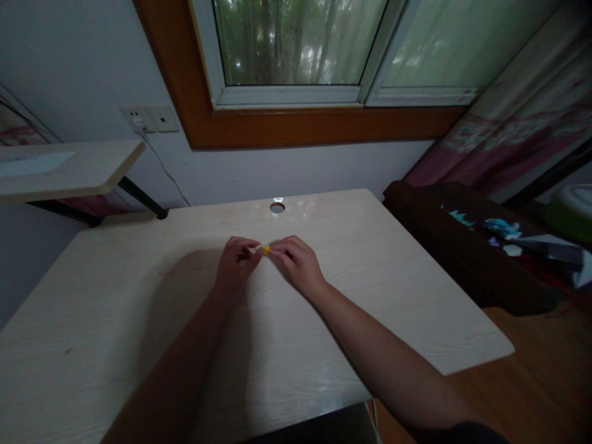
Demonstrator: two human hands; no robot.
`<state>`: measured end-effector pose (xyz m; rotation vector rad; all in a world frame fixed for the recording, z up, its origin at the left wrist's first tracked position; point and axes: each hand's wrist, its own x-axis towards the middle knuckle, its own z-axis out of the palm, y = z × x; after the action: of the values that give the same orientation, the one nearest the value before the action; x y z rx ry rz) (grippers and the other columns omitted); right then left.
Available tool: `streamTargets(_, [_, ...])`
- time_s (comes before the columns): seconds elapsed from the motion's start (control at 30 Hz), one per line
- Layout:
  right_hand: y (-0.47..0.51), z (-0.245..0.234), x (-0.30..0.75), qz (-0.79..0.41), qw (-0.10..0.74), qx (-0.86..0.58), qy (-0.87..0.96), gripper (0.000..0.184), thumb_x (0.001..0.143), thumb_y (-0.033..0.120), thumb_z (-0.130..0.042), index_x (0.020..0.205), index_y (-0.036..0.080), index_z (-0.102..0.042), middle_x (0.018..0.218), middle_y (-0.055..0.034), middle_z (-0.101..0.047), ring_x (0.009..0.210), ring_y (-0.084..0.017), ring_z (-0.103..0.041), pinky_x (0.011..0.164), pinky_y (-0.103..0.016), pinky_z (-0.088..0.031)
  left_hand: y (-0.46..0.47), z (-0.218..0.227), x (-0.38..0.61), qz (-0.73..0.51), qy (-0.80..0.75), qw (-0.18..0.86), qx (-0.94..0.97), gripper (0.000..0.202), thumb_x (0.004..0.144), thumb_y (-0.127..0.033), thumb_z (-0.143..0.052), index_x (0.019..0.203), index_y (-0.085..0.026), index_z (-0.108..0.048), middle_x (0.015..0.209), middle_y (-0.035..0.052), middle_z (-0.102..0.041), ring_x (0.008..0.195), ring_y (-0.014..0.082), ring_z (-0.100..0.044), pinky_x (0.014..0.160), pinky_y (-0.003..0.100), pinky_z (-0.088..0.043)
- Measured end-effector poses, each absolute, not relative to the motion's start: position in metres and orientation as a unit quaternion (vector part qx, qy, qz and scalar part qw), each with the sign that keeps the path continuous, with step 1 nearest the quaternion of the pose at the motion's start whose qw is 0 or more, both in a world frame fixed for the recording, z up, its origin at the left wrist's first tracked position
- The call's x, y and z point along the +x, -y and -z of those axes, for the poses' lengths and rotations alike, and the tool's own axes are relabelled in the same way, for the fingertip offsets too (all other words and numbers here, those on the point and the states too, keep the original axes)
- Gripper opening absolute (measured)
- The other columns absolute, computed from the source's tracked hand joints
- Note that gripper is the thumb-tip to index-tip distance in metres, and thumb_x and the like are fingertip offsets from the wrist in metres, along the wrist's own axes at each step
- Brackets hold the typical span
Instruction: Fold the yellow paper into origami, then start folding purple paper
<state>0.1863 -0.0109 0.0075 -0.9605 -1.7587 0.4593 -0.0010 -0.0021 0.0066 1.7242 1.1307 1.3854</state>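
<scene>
Between my two hands is a small yellow thing (267, 250), held just over the pale wood-grain desk (370, 277). It is too small for me to name its kind; a whitish bit shows at its left side. My left hand (235, 262) pinches that left side with thumb and fingers. From the right, the thumb and fingertips of my right hand (298, 259) are closed on the opposite side. The fingertips cover part of the thing.
A round cable hole (277, 208) lies in the desk beyond my hands. At the left, a raised shelf (69, 176) stands on black legs. A white cord (164, 169) hangs from the wall socket (148, 119). Right of the desk is dark furniture (462, 259) with scattered items.
</scene>
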Motion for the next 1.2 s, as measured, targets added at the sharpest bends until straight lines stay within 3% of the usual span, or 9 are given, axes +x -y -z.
streamTargets(0.13, [0.012, -0.009, 0.186, -0.21, 0.501, -0.394, 0.742, 0.013, 0.095, 0.025, -0.057, 0.094, 0.021, -0.069, 0.092, -0.0062, -0.067, 0.088, -0.017, -0.062, 0.081, -0.031, -0.051, 0.001, -0.004, -0.001, -0.492, -0.399, 0.143, 0.76, 0.017, 0.087, -0.026, -0.066, 0.104, -0.024, -0.068, 0.107, 0.0066, -0.059, 0.098, 0.0184, -0.058, 0.086, 0.036, -0.052])
streamTargets(0.27, [0.013, -0.01, 0.186, -0.213, 0.496, -0.394, 0.744, 0.013, 0.096, 0.025, -0.056, 0.094, 0.021, -0.069, 0.091, -0.0057, -0.066, 0.087, -0.017, -0.061, 0.08, -0.031, -0.05, 0.0, -0.001, -0.001, -0.438, -0.388, 0.054, 0.809, 0.011, 0.089, -0.025, -0.064, 0.099, -0.022, -0.067, 0.097, 0.0045, -0.065, 0.095, 0.0194, -0.058, 0.092, 0.042, -0.046])
streamTargets(0.57, [0.015, -0.007, 0.184, -0.211, 0.471, -0.424, 0.744, 0.012, 0.094, 0.026, -0.058, 0.096, 0.021, -0.069, 0.087, -0.0044, -0.065, 0.075, -0.015, -0.059, 0.068, -0.027, -0.046, 0.003, -0.004, -0.002, -0.43, -0.394, 0.033, 0.812, 0.005, 0.09, -0.023, -0.061, 0.088, -0.02, -0.064, 0.085, 0.0029, -0.066, 0.085, 0.0188, -0.058, 0.086, 0.039, -0.046])
streamTargets(0.87, [0.016, -0.005, 0.181, -0.191, 0.452, -0.443, 0.751, 0.006, 0.088, 0.022, -0.06, 0.083, 0.019, -0.064, 0.074, -0.0003, -0.056, 0.064, -0.013, -0.052, 0.061, -0.024, -0.042, 0.004, -0.008, 0.004, -0.427, -0.373, 0.013, 0.824, 0.009, 0.089, -0.02, -0.059, 0.08, -0.021, -0.061, 0.076, 0.0013, -0.067, 0.078, 0.018, -0.06, 0.083, 0.038, -0.047])
streamTargets(1.2, [0.018, -0.016, 0.19, -0.094, 0.29, -0.449, 0.84, 0.012, 0.095, 0.026, -0.05, 0.092, 0.019, -0.059, 0.087, -0.0047, -0.063, 0.075, -0.015, -0.058, 0.069, -0.025, -0.042, 0.001, -0.006, 0.0, -0.355, -0.353, 0.018, 0.865, 0.013, 0.09, -0.018, -0.055, 0.08, -0.022, -0.062, 0.081, 0.0028, -0.07, 0.082, 0.0202, -0.06, 0.087, 0.042, -0.045])
